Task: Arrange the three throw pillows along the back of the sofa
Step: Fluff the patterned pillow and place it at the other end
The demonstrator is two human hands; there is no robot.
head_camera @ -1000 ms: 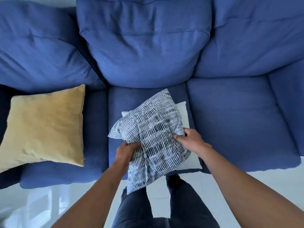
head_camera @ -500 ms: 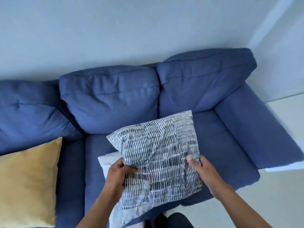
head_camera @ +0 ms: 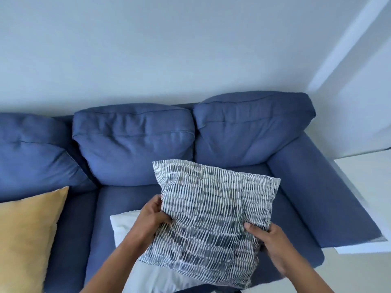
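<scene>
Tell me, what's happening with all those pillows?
A person is holding the striped pillow in both hands, the left hand on its left edge and the right hand on its lower right side, lifted over the blue sofa. A white pillow lies on the seat underneath it. A yellow pillow sits on the left seat.

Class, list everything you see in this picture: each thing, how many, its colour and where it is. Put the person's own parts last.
Sofa: one, blue, against the wall.
Back cushions: three, blue, along the sofa's back.
Patterned pillow: one, navy and white, held above the seat.
White pillow: one, on the seat, under the patterned one.
Yellow pillow: one, on the seat, left.
Wall: white, behind.
Hands: two, left hand and right hand gripping the patterned pillow.
</scene>
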